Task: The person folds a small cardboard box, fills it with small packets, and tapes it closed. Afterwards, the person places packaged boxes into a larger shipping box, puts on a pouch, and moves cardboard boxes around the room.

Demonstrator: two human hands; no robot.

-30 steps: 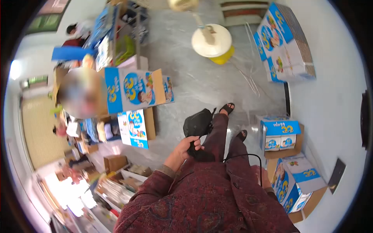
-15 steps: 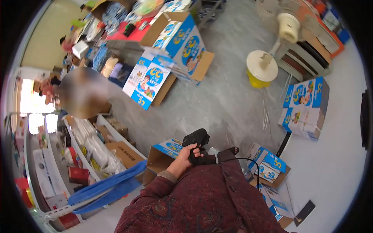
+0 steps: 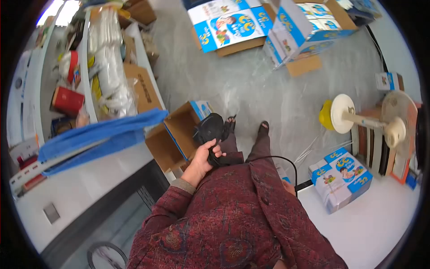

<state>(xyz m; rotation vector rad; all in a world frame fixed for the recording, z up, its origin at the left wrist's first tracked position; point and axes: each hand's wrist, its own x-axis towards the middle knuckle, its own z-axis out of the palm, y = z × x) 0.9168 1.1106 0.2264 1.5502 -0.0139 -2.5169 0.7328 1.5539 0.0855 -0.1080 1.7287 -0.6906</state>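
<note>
My left hand is closed around a black object with a rounded top, held in front of my waist; its exact kind cannot be made out. Just beyond it on the left stands an open cardboard box with a blue and white side. Only a sliver of my right hand shows low at my right side, beside the jacket. Its fingers are hidden, so I cannot tell what it holds. A thin black cable loops past my right side.
White shelving holds plastic-wrapped packs, with a blue cloth over its near end. Blue and white cartons stand ahead. To the right are a closed carton, a fan and white straps on the floor.
My view has swung right and downward, so the shelving and cartons sit differently and my feet show more. My left hand still grips the black object.
</note>
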